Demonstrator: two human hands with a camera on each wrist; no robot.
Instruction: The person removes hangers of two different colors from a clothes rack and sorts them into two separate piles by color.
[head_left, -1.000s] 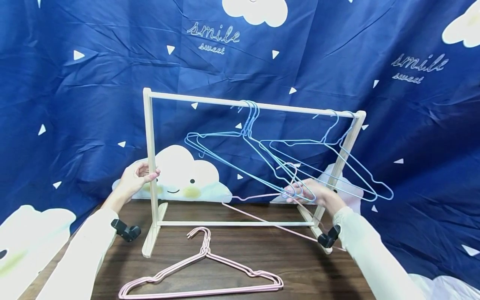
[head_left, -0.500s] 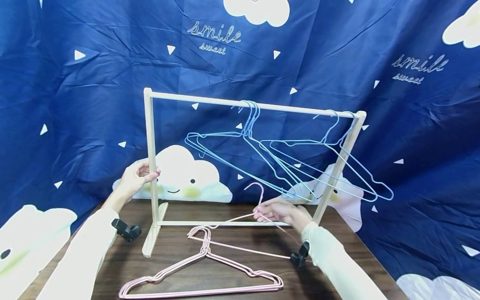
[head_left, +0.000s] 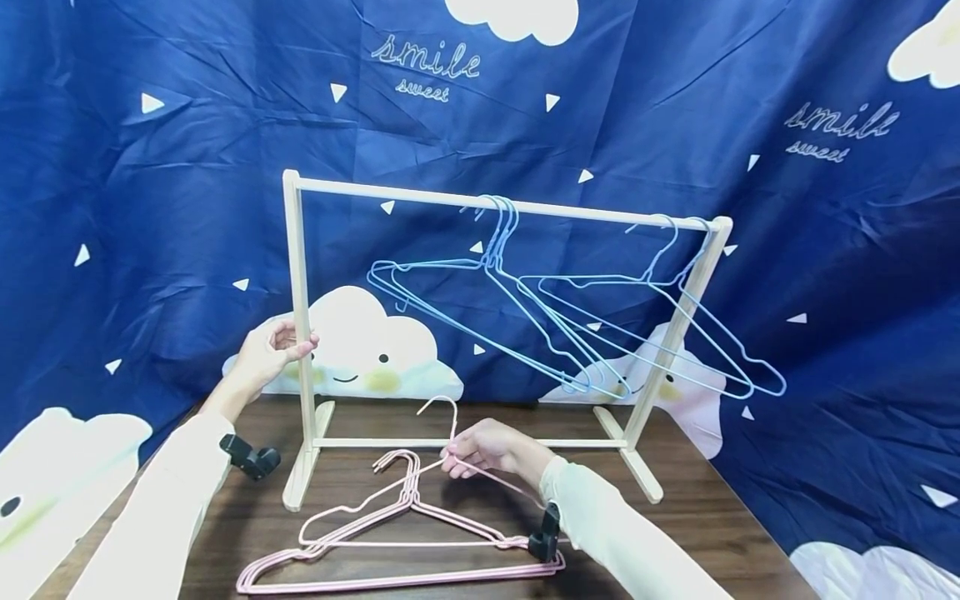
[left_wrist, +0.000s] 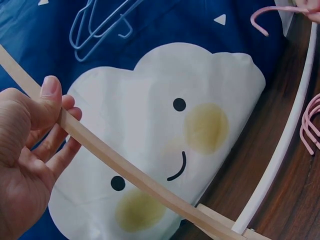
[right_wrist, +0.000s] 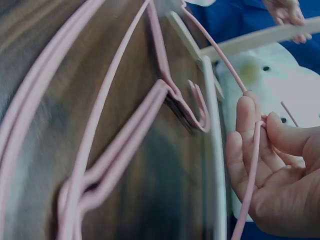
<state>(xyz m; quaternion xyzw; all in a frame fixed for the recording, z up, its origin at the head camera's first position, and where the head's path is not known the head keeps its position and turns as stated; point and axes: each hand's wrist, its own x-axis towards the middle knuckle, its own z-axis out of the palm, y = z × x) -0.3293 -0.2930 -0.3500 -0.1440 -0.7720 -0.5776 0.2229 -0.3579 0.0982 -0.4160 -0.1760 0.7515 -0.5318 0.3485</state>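
Note:
My left hand [head_left: 262, 354] grips the left post [head_left: 298, 275] of a pale wooden clothes rack, thumb on the near side and fingers behind, as the left wrist view also shows. Between thumb and fingers, my right hand [head_left: 487, 448] pinches a pink wire hanger [head_left: 397, 544] just below its hook. This hanger is raised in front of the rack, hook up, its lower bar overlapping several stacked pink hangers [head_left: 412, 487] that lie on the table. In the right wrist view, the held hanger [right_wrist: 254, 170] runs through the fingers; the stack's hooks [right_wrist: 200, 107] show beyond.
Three blue hangers [head_left: 495, 242] hang bunched near the middle of the rack's top rail [head_left: 390, 193]. Two more blue hangers [head_left: 649, 271] hang at its right end. A lower crossbar [head_left: 360, 443] joins the rack's feet on the dark wooden table [head_left: 697, 517]. Behind is a blue curtain [head_left: 187, 208].
My right hand has brought the pink hanger left and toward me, from below the blue hangers at the right to above the pink stack. My left hand stays on the post.

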